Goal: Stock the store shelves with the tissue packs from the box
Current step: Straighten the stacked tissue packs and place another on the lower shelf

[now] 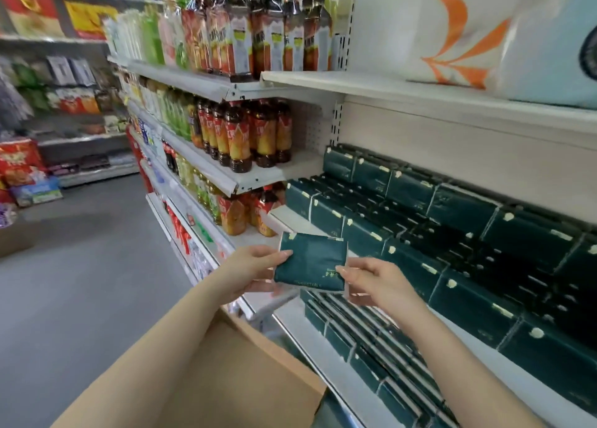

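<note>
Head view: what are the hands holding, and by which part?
One dark green tissue pack, held in front of the shelf. Left hand grips its left edge, right hand pinches its lower right corner.

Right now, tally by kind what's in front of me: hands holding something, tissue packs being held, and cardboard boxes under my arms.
Hands holding something: 2, left hand and right hand
Dark green plastic-wrapped tissue pack held: 1
Brown cardboard box under the arms: 1
Total: 4
</note>
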A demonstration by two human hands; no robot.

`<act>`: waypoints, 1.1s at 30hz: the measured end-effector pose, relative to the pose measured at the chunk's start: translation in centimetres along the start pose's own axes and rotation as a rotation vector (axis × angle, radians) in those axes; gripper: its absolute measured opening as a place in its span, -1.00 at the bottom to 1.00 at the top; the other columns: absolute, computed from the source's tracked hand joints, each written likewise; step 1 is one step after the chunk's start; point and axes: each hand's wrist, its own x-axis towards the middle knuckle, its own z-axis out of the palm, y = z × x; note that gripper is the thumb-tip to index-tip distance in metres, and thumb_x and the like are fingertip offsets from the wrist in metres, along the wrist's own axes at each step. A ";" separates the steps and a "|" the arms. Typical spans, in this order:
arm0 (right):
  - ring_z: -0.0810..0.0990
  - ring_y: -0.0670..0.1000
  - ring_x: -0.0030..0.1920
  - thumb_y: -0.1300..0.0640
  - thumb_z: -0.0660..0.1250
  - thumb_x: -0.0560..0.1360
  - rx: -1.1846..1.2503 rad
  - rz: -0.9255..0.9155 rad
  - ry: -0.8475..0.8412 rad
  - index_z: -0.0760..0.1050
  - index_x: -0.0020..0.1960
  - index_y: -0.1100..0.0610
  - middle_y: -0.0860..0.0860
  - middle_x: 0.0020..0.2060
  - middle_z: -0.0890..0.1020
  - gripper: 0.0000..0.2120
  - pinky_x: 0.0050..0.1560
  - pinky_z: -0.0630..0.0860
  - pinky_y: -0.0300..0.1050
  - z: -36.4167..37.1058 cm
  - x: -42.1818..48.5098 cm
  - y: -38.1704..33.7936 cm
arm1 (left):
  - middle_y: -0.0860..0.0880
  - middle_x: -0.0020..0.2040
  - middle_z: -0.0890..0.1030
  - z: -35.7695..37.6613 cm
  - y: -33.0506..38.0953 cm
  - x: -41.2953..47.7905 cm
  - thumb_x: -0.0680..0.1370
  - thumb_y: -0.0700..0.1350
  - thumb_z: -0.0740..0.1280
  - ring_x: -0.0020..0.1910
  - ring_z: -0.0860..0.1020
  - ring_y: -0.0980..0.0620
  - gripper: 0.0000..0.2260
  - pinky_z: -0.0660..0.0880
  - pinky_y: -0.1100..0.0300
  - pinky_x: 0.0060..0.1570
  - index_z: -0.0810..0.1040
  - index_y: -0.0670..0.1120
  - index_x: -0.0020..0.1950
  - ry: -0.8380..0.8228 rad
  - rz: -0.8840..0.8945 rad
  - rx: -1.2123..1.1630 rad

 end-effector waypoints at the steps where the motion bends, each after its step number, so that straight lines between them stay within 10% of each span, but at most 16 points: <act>1: 0.69 -0.04 -0.27 0.03 0.53 0.44 -0.025 -0.016 0.017 0.59 0.00 -0.02 -0.01 -0.25 0.73 -0.82 -0.22 0.64 -0.20 0.1 1.7 -0.6 | -0.14 0.07 0.73 -0.7 0.9 1.6 0.39 0.17 0.53 0.06 0.71 -0.10 -0.51 0.67 0.11 -0.07 0.66 -0.13 0.16 -0.001 0.023 0.018; 8: 0.71 -0.05 -0.23 0.05 0.56 0.42 -0.078 -0.057 0.177 0.60 0.05 0.01 -0.08 -0.25 0.73 -0.75 -0.03 0.68 0.04 -0.8 13.4 -4.7 | -0.02 -0.01 0.75 -4.1 7.4 13.4 0.54 0.12 0.45 0.00 0.71 -0.02 -0.75 0.64 0.17 -0.04 0.70 0.02 0.12 0.024 0.131 0.108; 12: 0.74 0.00 -0.16 0.00 0.54 0.42 -0.182 -0.010 0.216 0.57 0.13 0.02 -0.02 -0.17 0.74 -0.67 -0.07 0.69 0.00 -2.6 18.3 -6.2 | 0.08 -0.24 0.72 -4.0 9.4 19.3 0.53 0.08 0.47 -0.35 0.64 0.20 -0.72 0.50 0.38 -0.39 0.69 -0.03 0.17 0.049 0.162 0.106; 25: 0.66 -0.05 -0.27 -0.04 0.55 0.41 -0.822 -0.100 0.482 0.64 -0.13 0.14 -0.01 -0.28 0.69 -0.75 -0.29 0.52 -0.19 -5.8 32.2 -6.9 | -0.04 -0.16 0.75 -4.3 11.2 35.2 0.52 -0.29 0.47 -0.21 0.72 0.01 -0.83 0.64 0.20 -0.16 0.70 -0.05 0.04 0.072 0.228 -0.001; 33: 0.62 -0.02 -0.22 -0.01 0.58 0.39 -0.728 -0.093 0.635 0.47 -0.03 0.10 0.00 -0.20 0.63 -0.65 -0.22 0.56 -0.10 -6.1 34.5 -4.8 | 0.10 -0.19 0.74 -3.7 9.2 38.8 0.51 -0.23 0.50 -0.21 0.68 0.09 -0.78 0.59 0.23 -0.14 0.68 0.11 -0.04 0.107 0.159 0.019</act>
